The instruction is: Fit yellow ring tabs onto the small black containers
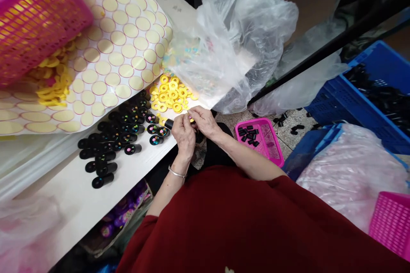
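Note:
At the front edge of the white table, my left hand (183, 135) is closed around a black plastic tube (168, 123), whose end sticks out to the left. My right hand (204, 123) meets it, its fingers pinching a small yellow ring (191, 118) at the tube's other end. The fingers partly cover both pieces. Just beyond lies a pile of yellow rings (173, 94). To the left are many black tubes (131, 149) lying on their sides, several with coloured bits showing in their open ends.
A sheet of cream oval stickers (112, 59) and a pink basket (41, 21) of yellow pieces are at left. Clear plastic bags (246, 30) bulge at the back. On the floor are a pink tray (277, 149) of short black pieces and a blue crate (368, 98).

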`<state>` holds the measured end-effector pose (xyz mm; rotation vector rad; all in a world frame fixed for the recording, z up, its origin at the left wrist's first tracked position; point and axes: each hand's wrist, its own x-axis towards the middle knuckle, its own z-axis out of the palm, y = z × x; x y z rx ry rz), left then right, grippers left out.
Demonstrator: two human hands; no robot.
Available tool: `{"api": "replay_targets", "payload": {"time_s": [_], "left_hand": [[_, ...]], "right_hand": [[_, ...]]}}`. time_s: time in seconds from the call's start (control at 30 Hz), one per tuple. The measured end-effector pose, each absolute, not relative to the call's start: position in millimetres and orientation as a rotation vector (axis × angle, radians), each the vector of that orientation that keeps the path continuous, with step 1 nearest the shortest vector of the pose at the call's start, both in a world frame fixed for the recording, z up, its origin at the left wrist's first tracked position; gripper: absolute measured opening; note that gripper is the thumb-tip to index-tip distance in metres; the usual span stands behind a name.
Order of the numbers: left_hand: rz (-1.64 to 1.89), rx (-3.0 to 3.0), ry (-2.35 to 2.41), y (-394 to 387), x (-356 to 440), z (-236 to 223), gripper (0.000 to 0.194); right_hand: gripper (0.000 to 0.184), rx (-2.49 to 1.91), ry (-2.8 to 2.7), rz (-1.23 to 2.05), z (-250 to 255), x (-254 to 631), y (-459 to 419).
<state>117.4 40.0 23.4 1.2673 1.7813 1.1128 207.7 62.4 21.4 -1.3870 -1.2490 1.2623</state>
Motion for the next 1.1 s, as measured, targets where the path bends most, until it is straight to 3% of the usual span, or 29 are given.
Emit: {"api": "replay_targets", "payload": {"time_s": [0.2,0.5,0.73,1.1], "left_hand": [[1.124,1.263,1.796,43.6,118.8,20.3,0.024],[1.229,0.93,1.525,43.7,117.2,25.8,0.024],[1.261,0.848,1.551,41.4,124.4,26.8,0.023],[1.195,0.882,1.581,46.6,118.9,30.4,0.021]], "right_hand": [[0.023,-1.371,-1.062,1.503,27.3,208.7,64.0],[0.041,-1.28,-1.091,1.572,30.3,213.3,60.3],[0.031,-1.43,-1.186,1.256,27.8,202.8,57.6],[0.031,-1.347,-0.97,1.547,31.8,206.4,66.4]]}}
